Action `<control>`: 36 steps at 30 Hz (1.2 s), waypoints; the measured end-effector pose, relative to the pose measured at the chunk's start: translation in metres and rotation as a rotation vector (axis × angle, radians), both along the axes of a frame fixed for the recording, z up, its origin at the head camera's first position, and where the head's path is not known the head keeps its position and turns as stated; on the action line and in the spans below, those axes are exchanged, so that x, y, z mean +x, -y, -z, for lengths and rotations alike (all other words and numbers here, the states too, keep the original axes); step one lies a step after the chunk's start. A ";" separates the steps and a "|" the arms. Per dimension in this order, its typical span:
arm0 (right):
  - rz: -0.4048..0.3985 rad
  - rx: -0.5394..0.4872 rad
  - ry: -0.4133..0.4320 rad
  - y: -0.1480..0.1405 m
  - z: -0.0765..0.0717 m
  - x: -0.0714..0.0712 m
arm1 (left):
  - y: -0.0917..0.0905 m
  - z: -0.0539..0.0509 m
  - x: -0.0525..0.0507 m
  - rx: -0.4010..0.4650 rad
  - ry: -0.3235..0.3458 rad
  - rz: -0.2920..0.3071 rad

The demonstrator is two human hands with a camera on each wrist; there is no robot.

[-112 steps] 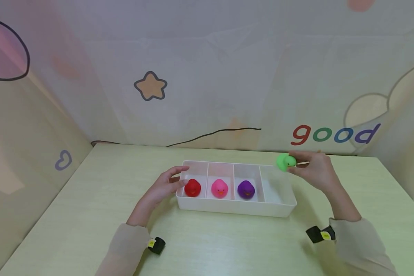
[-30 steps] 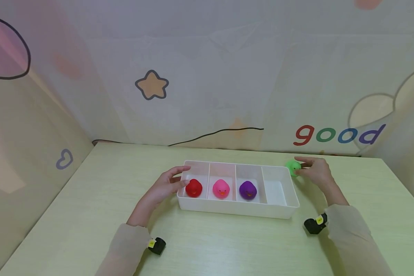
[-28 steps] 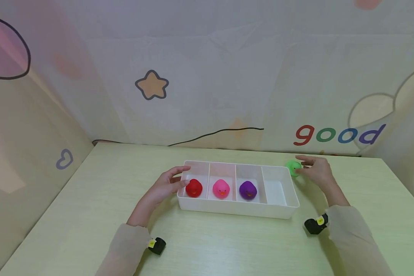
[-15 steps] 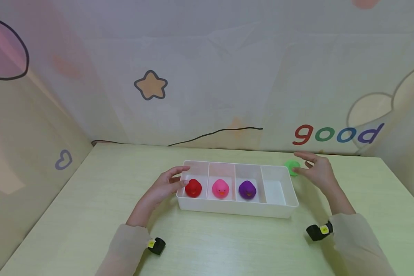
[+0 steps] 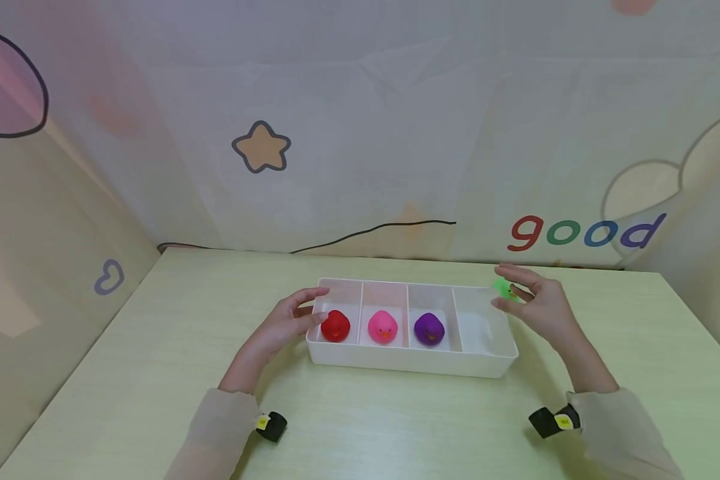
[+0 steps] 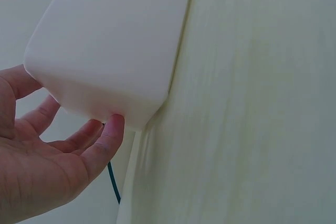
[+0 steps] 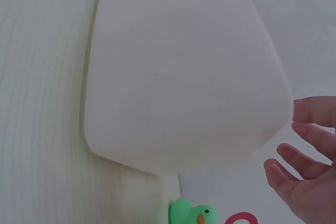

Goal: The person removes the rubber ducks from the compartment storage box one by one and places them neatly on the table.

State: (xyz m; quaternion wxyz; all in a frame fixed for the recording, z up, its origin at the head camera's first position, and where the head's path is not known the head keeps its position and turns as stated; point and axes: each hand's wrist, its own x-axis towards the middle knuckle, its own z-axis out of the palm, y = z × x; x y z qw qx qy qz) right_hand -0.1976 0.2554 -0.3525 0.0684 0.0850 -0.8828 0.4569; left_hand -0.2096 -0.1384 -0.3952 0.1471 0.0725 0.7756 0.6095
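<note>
A white box (image 5: 408, 363) with compartments stands on the table. Inside sit a red rubber duck (image 5: 335, 326), a pink one (image 5: 383, 327) and a purple one (image 5: 429, 329), each in its own compartment; the rightmost compartment is bare. My left hand (image 5: 285, 320) holds the box's left end, with fingertips on the outer end wall and thumb at the rim. My right hand (image 5: 537, 303) is at the far right corner, fingers spread, the tips beside the rim; contact is hard to tell. A green rubber duck (image 7: 193, 213) rests on the table behind it, partly hidden in the head view.
The pale wooden tabletop (image 5: 384, 427) runs around the box. A printed cloth wall (image 5: 360, 153) rises behind the table's far edge, with more cloth at both sides. Each sleeve carries a small black camera (image 5: 273, 427) at the wrist.
My right hand has set the green duck down beside the box's far right corner and let go. It has since shifted left toward the rim. The left hand stays put.
</note>
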 end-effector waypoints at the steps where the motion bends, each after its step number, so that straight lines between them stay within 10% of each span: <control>1: -0.010 -0.007 -0.003 0.003 0.000 0.002 | 0.000 0.000 0.000 0.000 0.002 0.000; 36: -0.255 -0.097 0.074 0.067 0.005 0.020 | 0.000 0.002 -0.002 -0.022 0.009 0.009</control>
